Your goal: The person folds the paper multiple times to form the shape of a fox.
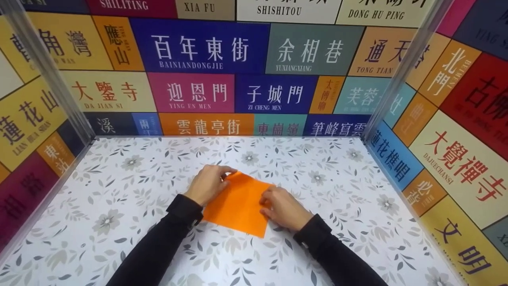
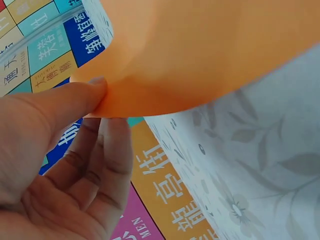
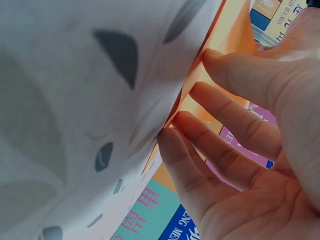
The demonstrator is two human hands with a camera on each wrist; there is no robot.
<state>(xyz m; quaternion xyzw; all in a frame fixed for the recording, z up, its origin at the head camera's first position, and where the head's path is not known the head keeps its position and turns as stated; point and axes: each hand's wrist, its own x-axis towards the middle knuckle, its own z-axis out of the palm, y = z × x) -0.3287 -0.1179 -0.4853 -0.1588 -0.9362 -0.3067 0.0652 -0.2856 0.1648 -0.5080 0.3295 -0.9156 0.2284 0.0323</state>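
Note:
An orange sheet of paper [image 1: 238, 202] lies at a slant over the white table, between both hands. My left hand [image 1: 209, 183] pinches its far left corner; in the left wrist view the thumb is on the near face with the fingers [image 2: 116, 150] behind, and the sheet curves away from them. At the paper's right edge, my right hand [image 1: 286, 207] holds on with bent fingers. Seen from the right wrist, the thumb and fingertips [image 3: 172, 142] line up along that edge, close to the tabletop.
The table [image 1: 107, 254] has a grey leaf and flower print. Upright panels covered in coloured blocks of lettering stand at the back [image 1: 200, 47], left [image 1: 29, 115] and right [image 1: 468, 159], with clear corner strips between them.

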